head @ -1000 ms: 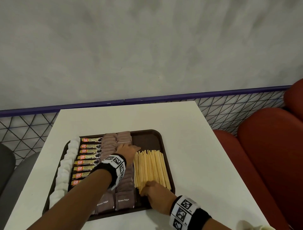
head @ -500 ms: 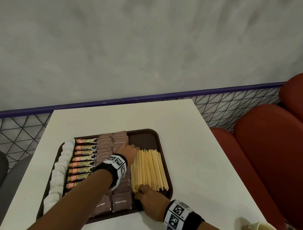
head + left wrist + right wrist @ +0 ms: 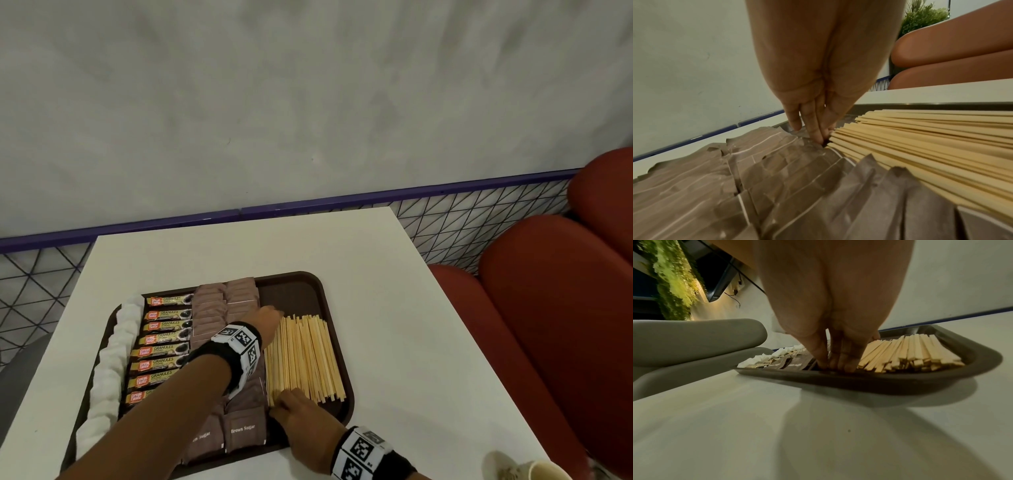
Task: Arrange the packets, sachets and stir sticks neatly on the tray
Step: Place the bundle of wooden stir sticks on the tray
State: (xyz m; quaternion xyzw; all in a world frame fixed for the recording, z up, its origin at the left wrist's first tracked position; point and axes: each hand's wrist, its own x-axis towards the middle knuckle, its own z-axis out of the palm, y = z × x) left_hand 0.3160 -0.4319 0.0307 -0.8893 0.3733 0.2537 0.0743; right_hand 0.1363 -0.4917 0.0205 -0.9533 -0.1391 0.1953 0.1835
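Observation:
A dark brown tray [image 3: 310, 279] lies on the white table [image 3: 421, 349]. It holds a column of white sachets [image 3: 113, 359], a column of coffee granule packets [image 3: 164, 342], two columns of brown sugar sachets [image 3: 222, 308] and a spread bundle of wooden stir sticks [image 3: 305, 359] on the right. My left hand [image 3: 270, 318] reaches over the brown sachets, its straight fingertips [image 3: 818, 134] touching the far left corner of the stir sticks [image 3: 931, 146]. My right hand [image 3: 294, 407] rests inside the near rim, fingers [image 3: 840, 365] pressed against the near ends of the leftmost stir sticks [image 3: 910, 353].
A paper cup [image 3: 544, 471] stands at the table's near right corner. Red seats [image 3: 548, 308] are to the right and a grey chair [image 3: 20, 363] to the left. A purple rail [image 3: 308, 202] and a grey wall run behind the table.
My right hand has slid a little to the left along the near ends of the sticks. The left hand has stayed at their far left corner.

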